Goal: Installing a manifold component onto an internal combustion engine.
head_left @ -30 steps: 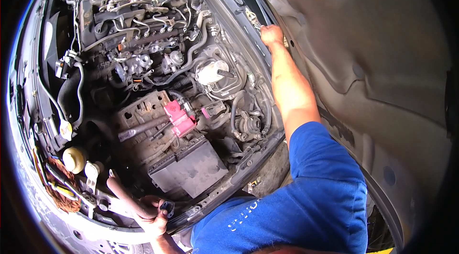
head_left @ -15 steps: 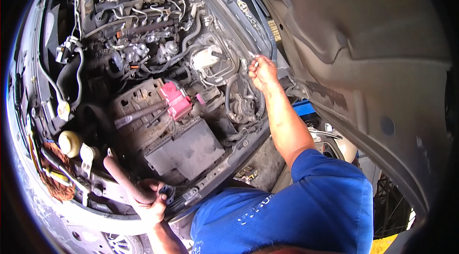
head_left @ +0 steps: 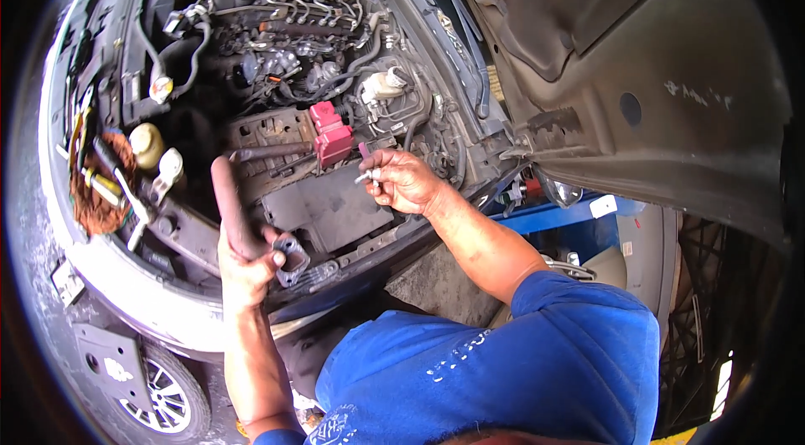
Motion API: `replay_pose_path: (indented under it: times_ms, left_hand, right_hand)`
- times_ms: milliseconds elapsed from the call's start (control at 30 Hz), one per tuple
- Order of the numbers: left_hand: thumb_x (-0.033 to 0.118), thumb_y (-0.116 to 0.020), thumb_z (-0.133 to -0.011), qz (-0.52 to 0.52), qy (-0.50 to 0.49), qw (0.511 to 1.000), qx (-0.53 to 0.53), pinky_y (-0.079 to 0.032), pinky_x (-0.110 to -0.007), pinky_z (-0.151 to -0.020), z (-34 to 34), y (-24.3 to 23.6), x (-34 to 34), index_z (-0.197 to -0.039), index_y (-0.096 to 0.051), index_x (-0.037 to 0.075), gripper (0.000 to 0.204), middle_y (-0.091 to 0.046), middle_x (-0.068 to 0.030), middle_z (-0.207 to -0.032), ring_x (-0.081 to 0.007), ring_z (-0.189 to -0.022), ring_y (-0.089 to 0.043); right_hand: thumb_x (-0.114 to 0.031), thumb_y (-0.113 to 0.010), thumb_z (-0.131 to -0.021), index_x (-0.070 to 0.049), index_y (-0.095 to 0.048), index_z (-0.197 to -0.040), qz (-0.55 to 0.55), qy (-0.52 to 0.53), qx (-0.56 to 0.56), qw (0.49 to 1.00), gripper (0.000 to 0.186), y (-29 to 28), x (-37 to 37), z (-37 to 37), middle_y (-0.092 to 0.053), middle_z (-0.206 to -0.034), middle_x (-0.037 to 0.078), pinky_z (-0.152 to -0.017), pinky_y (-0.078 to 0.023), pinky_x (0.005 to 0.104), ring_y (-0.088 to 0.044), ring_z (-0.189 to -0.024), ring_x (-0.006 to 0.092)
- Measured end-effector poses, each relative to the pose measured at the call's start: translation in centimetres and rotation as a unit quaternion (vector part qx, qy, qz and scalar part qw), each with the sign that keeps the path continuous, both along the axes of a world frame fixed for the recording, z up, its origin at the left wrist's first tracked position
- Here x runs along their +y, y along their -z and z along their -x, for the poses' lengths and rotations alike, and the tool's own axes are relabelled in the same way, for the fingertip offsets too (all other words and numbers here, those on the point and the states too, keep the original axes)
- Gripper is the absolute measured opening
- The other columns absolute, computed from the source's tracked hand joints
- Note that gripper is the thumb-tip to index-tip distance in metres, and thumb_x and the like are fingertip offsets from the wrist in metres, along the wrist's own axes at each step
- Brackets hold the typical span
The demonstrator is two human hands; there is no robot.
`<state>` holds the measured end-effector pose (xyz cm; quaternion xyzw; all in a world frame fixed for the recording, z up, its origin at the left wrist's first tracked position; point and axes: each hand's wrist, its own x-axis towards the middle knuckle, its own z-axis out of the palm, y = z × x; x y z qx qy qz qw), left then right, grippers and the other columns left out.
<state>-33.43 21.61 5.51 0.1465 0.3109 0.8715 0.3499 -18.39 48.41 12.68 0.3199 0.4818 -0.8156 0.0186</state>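
Note:
My left hand is wrapped round a brown, dirty metal pipe above the front edge of the engine bay. At the pipe's near end a squarish flange with an opening shows beside my thumb. Over the black battery, my right hand pinches small silvery metal pieces that look like bolts; their exact shape is partly hidden by the fingers. A red plastic cover sits just beyond the battery, to the left of my right hand.
The engine with its pipes and hoses fills the far side. Hand tools lie on a brown rag at the left, near a cream round cap. The raised hood hangs at the right. A wheel stands lower left.
My right hand has come back from the far right of the bay toward the battery, carrying the small metal pieces. The pipe in my left hand is raised more upright, its flange now plainly visible.

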Motion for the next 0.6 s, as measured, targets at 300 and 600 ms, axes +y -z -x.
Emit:
replay_pose_path:
  times_ms: [300,600]
  left_hand:
    - [0.012,-0.086,-0.055,-0.084,0.008,0.996,-0.017,-0.053,-0.023,-0.071,-3.2,-2.9,-1.0,-0.160,-0.008,0.012,0.131,-0.039,-0.0107,-0.155,-0.0092,-0.077,-0.061]
    - [-0.005,-0.080,-0.061,-0.140,0.057,0.984,-0.095,-0.057,-0.032,-0.078,-8.8,-4.1,0.8,-0.161,-0.009,0.021,0.125,-0.055,-0.0109,-0.135,-0.0131,-0.083,-0.063]
  right_hand:
    - [-0.010,-0.064,-0.095,-0.008,-0.063,-0.106,0.001,-0.107,0.023,0.994,0.011,-0.5,-5.1,0.0,-0.070,-0.092,0.009,-0.053,-0.044,0.0262,-0.061,-0.068,0.0139]
    - [-0.013,-0.062,-0.096,-0.007,-0.062,-0.105,-0.004,-0.128,0.077,0.989,0.011,-2.8,-7.9,-2.9,-0.065,-0.085,0.004,-0.050,-0.043,0.0243,-0.059,-0.064,0.0106]
